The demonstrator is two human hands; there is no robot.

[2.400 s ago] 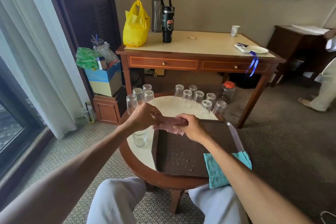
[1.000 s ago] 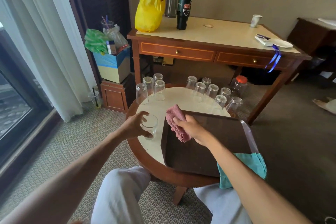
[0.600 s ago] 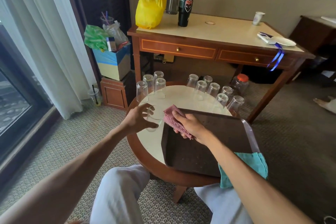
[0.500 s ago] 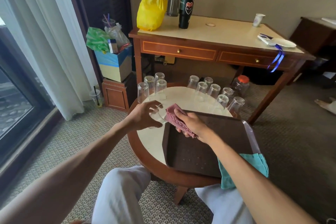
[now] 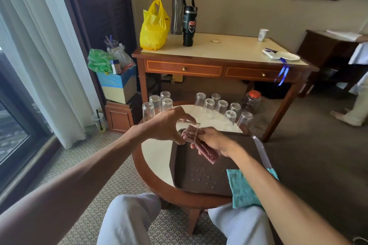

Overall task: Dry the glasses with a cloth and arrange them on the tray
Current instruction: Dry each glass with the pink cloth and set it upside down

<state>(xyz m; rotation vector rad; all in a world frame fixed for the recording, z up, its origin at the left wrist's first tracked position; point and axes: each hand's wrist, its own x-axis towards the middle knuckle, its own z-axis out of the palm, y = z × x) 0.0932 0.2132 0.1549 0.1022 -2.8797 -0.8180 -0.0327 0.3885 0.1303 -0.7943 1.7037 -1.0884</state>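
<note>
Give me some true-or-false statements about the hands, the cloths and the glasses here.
1. The left hand holds a clear drinking glass. True.
2. The right hand grips a teal cloth. False: it grips a pink cloth; the teal cloth lies on the dark brown rectangular tray, at its near right corner.
3. Glasses stand on that tray. False: none stands on it; only water drops show.
4. The clear glasses along the round white-topped table's far edge stand upside down. True.
</note>
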